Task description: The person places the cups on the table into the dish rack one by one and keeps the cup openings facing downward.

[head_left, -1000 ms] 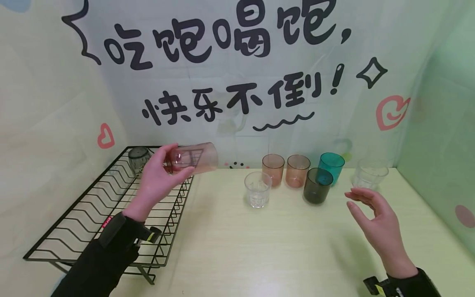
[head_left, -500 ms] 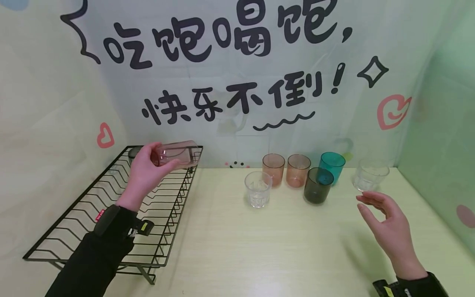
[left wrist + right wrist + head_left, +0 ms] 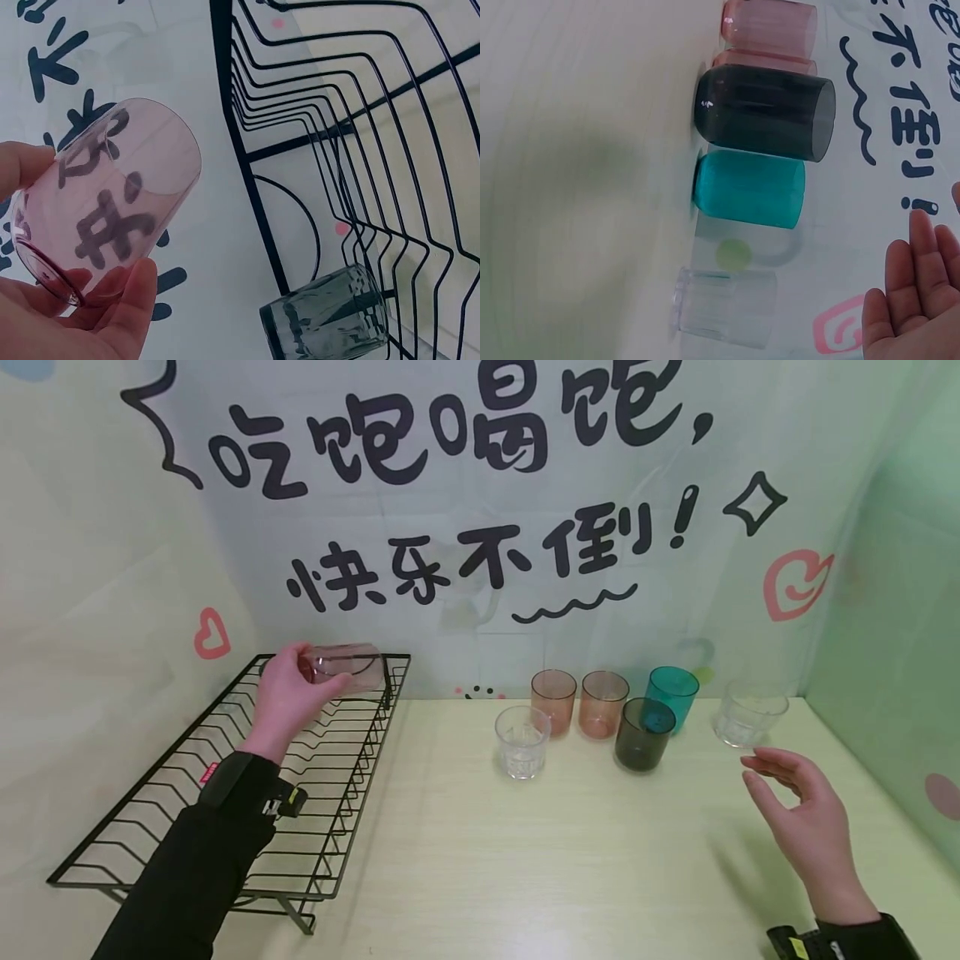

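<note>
My left hand (image 3: 281, 706) grips a pink drinking glass (image 3: 356, 670) between thumb and fingers, over the back of a black wire dish rack (image 3: 300, 896). The glass lies sideways in the hand, mouth and base to left and right in the head view. In the left wrist view, a grey glass (image 3: 326, 319) sits in the rack; the hand hides it in the head view. My right hand (image 3: 806, 827) hovers over the right of the table, fingers loosely curved, holding nothing. Nearest to it stands a clear glass (image 3: 742, 722).
Two pink glasses (image 3: 553, 706), a teal glass (image 3: 678, 693), a dark grey glass (image 3: 637, 743) and another clear glass (image 3: 522, 747) stand upright along the back of the table (image 3: 480, 860). A printed cloth (image 3: 450, 635) hangs behind them.
My left hand has moved left with the pink glass, farther over the rack's back end. My right hand has drifted right and slightly toward me. The standing glasses have stayed put.
</note>
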`<action>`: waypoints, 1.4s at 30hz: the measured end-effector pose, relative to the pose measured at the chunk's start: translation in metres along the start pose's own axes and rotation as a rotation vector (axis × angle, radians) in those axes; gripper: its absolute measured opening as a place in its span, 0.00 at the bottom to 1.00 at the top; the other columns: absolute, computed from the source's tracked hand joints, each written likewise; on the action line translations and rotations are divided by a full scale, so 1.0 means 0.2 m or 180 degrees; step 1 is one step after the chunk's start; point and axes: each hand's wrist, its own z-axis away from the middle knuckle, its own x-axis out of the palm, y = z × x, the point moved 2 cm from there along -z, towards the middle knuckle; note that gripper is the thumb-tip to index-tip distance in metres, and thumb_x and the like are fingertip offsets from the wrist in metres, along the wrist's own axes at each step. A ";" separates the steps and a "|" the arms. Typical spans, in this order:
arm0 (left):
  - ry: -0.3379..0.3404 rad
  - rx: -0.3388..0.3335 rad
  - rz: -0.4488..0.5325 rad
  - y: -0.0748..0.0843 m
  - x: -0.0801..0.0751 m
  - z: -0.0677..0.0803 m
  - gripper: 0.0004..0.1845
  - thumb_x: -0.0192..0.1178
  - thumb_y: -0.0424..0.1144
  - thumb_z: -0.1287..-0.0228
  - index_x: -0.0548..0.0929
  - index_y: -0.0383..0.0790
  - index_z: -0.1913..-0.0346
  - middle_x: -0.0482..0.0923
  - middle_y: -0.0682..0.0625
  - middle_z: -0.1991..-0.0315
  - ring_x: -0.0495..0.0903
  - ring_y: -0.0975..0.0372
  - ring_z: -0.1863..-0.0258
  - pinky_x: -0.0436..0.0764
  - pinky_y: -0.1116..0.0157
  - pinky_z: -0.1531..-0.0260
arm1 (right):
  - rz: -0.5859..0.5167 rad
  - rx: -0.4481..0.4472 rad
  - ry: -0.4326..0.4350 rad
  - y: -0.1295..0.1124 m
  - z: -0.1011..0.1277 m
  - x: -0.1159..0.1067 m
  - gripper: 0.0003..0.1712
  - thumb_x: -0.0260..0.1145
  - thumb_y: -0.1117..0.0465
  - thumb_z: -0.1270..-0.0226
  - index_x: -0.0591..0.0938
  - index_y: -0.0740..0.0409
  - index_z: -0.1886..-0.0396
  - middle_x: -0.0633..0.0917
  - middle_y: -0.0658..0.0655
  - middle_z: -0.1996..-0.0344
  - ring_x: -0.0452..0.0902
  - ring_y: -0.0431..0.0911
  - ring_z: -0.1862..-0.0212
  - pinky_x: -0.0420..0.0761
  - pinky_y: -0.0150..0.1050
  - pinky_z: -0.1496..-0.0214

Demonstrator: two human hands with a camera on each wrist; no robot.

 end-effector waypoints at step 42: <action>-0.0233 -0.0134 -0.0995 -0.10 0.21 -0.21 0.25 0.57 0.45 0.41 0.76 0.27 0.48 0.73 0.27 0.49 0.73 0.35 0.53 0.76 0.41 0.61 | 0.0102 0.0175 0.0032 0.14 -0.01 -0.01 0.19 0.67 0.59 0.31 0.78 0.57 0.43 0.78 0.23 0.60 0.68 0.22 0.52 0.61 0.23 0.51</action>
